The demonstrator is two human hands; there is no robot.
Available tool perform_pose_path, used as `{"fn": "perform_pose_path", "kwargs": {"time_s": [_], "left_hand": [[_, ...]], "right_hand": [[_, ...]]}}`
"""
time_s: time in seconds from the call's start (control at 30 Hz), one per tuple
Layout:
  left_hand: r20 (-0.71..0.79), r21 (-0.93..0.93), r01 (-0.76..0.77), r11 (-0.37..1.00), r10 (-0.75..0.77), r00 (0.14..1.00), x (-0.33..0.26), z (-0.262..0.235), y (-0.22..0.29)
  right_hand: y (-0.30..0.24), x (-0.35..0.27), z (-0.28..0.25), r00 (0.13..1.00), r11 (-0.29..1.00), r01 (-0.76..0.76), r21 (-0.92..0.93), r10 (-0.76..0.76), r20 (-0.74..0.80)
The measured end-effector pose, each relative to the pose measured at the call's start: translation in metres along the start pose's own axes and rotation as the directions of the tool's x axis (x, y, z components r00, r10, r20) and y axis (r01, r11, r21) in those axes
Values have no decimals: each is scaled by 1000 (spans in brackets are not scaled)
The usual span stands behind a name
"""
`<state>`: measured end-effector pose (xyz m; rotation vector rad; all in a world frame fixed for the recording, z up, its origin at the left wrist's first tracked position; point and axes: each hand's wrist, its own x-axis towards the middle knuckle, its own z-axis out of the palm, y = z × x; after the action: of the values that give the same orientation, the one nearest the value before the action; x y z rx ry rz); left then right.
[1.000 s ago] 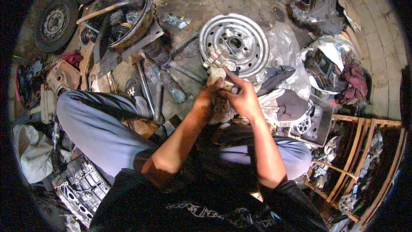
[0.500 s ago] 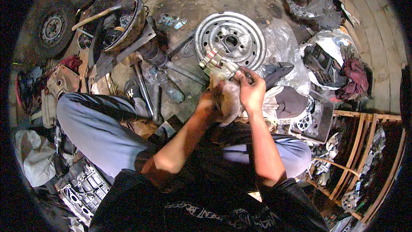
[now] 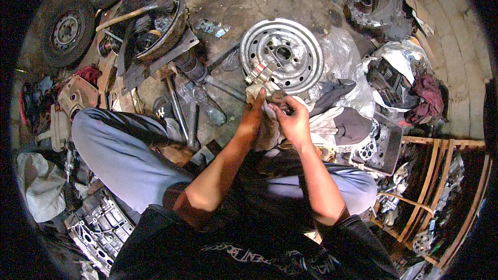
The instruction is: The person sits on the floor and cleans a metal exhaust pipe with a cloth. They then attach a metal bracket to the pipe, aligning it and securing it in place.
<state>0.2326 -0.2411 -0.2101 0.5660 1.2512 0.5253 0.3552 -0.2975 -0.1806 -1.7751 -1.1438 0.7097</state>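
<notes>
My left hand is closed on a dirty cream rag in front of my lap. On the rag's other side, my right hand pinches its folds, the fingertips near the left thumb. Just beyond the rag's far end a small pale metal part with a red band shows against the wheel rim. Whether the rag wraps its lower end, or a hand grips it through the cloth, I cannot tell. The silver steel wheel rim lies flat on the floor past my hands.
At the left are a round metal pan with a wooden-handled brush, and a tyre. A plastic bottle and metal bars lie by my left leg. To the right are cloths, a metal tray of parts and a wooden rack.
My right hand has moved slightly left and down, closer to the left hand, with its fingers now lower on the rag. My left thumb now points up along the cloth. The view has shifted slightly.
</notes>
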Motion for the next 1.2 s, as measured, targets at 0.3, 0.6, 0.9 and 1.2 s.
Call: {"fn": "perform_pose_path", "kwargs": {"time_s": [0.3,0.6,0.9,1.2], "left_hand": [[202,86,-337,938,314,927,-31,15,4],[153,130,-322,938,301,941,-64,20,25],[158,285,-552,783,530,833,-27,12,-13],[122,240,-303,922,281,952,-33,18,4]], "right_hand": [[-20,3,-9,976,999,30,29,-23,-216],[-30,-1,-16,877,999,7,36,11,-480],[-10,5,-32,940,961,-122,248,192,-282],[16,-2,-16,953,992,58,-108,-87,-291]]}}
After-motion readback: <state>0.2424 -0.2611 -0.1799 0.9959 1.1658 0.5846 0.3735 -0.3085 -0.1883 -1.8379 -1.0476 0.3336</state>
